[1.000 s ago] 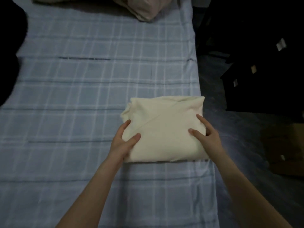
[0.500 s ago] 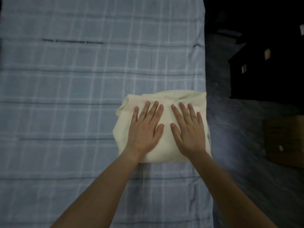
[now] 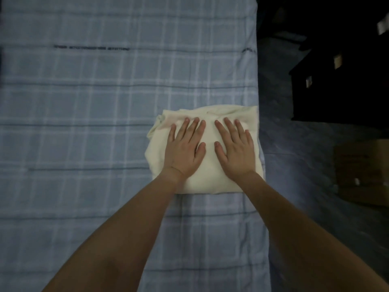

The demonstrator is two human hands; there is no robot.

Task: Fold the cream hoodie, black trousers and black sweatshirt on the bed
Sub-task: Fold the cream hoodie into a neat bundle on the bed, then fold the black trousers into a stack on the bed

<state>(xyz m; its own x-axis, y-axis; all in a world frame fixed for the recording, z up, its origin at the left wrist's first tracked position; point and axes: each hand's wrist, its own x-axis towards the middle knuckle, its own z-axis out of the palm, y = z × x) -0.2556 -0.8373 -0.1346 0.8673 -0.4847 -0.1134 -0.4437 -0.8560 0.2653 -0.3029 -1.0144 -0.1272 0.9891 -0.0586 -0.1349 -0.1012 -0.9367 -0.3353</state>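
Observation:
The cream hoodie (image 3: 210, 180) lies folded into a compact square at the right side of the bed (image 3: 94, 123), its right edge level with the mattress edge. My left hand (image 3: 185, 148) presses flat on the left half of the bundle, fingers straight and pointing away from me. My right hand (image 3: 234, 147) lies flat on the right half in the same way. The two thumbs almost meet over the middle of the bundle. The black trousers and black sweatshirt are not in view.
The bed carries a blue-grey checked sheet, with its right edge (image 3: 257, 81) dropping to a dark floor. Dark furniture (image 3: 341, 81) stands right of the bed. A brown cardboard box (image 3: 362, 173) sits on the floor at the right.
A second ago my hands held the bundle's left and right sides. They came on top and now press flat on it. The view has tilted down, so the pillows left the frame.

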